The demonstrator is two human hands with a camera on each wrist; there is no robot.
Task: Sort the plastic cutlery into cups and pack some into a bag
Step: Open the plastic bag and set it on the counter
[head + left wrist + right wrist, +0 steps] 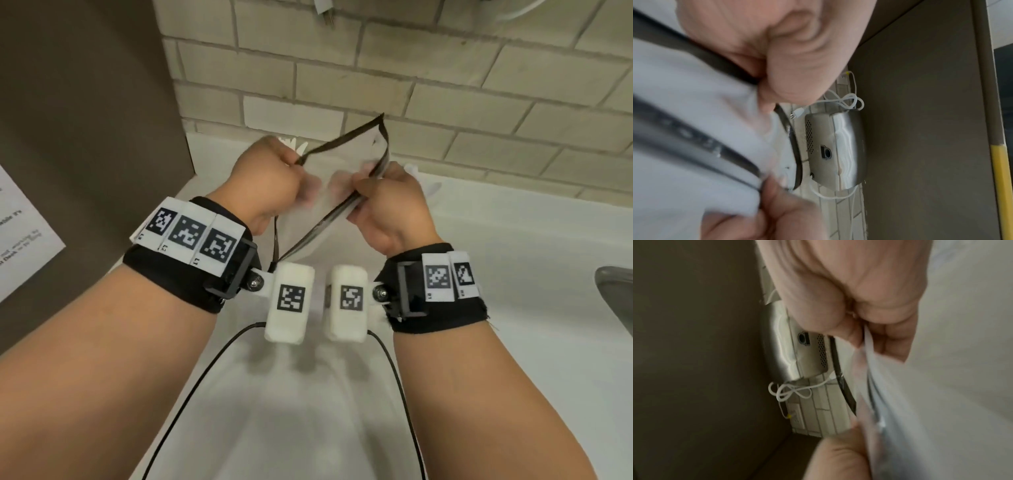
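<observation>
A clear plastic bag (342, 164) with a dark zip strip along its mouth is held up in the air above the white counter (513, 260). My left hand (274, 178) pinches one side of the mouth and my right hand (387, 202) pinches the other, so the mouth gapes. White plastic cutlery (291, 142) peeks out behind the left hand, and more white cutlery pieces (428, 186) lie beyond the right hand. The left wrist view is blurred but shows my left hand (777, 48) gripping the bag (684, 113). In the right wrist view my right hand (849, 288) pinches the bag (941, 369). No cups are visible.
A brown cabinet (85, 120) with a paper sheet (20, 233) stands on the left, and a tiled wall (445, 68) runs behind. A steel sink rim (616, 291) shows at the right edge. A metal appliance (838, 146) with a white cord hangs on the wall.
</observation>
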